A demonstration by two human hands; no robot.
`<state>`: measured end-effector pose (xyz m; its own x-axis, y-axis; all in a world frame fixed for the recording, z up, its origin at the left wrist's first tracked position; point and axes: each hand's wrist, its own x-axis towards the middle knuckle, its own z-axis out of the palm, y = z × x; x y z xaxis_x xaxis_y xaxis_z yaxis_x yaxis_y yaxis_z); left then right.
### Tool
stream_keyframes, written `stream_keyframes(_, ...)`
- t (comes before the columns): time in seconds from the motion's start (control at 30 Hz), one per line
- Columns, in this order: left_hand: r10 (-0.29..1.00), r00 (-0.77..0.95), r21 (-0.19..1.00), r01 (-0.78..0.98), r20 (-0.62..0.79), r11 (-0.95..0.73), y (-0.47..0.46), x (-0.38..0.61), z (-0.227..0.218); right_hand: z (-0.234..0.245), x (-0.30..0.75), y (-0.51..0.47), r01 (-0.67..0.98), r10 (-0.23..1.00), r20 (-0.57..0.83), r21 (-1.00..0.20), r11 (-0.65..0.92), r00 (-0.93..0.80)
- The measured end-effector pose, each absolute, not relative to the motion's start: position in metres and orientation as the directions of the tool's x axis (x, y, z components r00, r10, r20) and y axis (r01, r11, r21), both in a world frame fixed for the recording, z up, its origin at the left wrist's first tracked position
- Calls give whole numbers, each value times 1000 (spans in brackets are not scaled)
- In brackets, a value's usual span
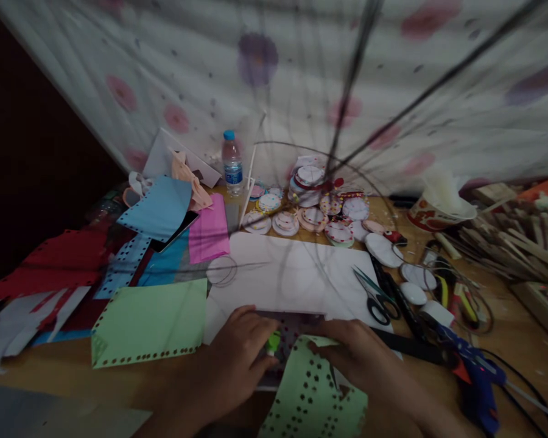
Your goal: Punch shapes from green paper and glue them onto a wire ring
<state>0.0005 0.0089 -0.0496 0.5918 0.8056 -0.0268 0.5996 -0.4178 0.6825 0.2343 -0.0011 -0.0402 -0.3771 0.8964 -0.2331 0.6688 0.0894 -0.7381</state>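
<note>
The punched green sheet [313, 389] is at the near edge of the table [119, 383], its upper edge gripped between the fingers and thumb of the right hand [354, 350]. The visible part runs from that hand down toward the person, its lower end slanting a little to the left and cut off by the bottom of the view. Small flower-shaped holes cover it in rows, too many to count, and a ragged gap shows near its right side.

The left hand [246, 350] is curled around one small bright green object [273, 342], mostly hidden by the fingers; which way it points cannot be told. Beneath both hands lies a dark spotted surface [296, 325].

To the left is a second green sheet [150, 322], lying with its long axis roughly left to right, holes along its left and bottom edges. Two green sheets show in all. Beyond the hands lies a white sheet [278, 261]; one pair of scissors [377, 301] is on its right part, blades pointing away and to the left, handles toward the person.

Farther left are one pink sheet [209, 228] and one red sheet [59, 261]. One bottle [232, 170] stands upright at the back, beside crowded decorated discs [313, 217]. On the right are one blue glue gun [477, 377] and one cup [432, 210].
</note>
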Motion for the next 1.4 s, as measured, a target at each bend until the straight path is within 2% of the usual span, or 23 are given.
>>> stream_keyframes(0.07,776,630,664,587,-15,-463,9,-3,-50,-41,237,-3,668,900,-238,-740,76,-365)
stream_keyframes(0.13,805,591,694,597,-42,-402,8,-3,-48,-41,238,-5,653,905,-237,-755,56,-352)
stream_keyframes(0.27,890,430,833,541,-155,-116,6,-3,-42,-38,237,-9,602,927,-213,-798,18,-310)
stream_keyframes(0.37,881,390,917,384,-268,109,5,-4,-40,-31,234,-10,580,948,-155,-814,36,-277)
stream_keyframes(0.47,852,395,934,234,-344,269,4,-5,-43,-24,231,-11,571,958,-138,-820,32,-252)
stream_keyframes(0.53,836,403,927,207,-372,313,3,-5,-46,-21,230,-12,554,954,-171,-832,-6,-246)
stream_keyframes(0.67,831,420,929,224,-364,293,3,-4,-46,-19,229,-13,550,954,-198,-834,-43,-226)
stream_keyframes(0.87,852,392,908,367,-347,202,3,-2,-38,-18,228,-12,538,945,-231,-840,-74,-231)
stream_keyframes(1.07,847,402,906,378,-348,193,4,-2,-40,-17,228,-11,481,937,-247,-871,-104,-246)
stream_keyframes(1.27,852,412,864,495,-324,89,4,2,-35,-18,227,-7,486,923,-277,-866,-119,-268)
stream_keyframes(1.4,850,437,838,545,-293,8,5,2,-35,-20,227,-6,491,930,-245,-867,-84,-273)
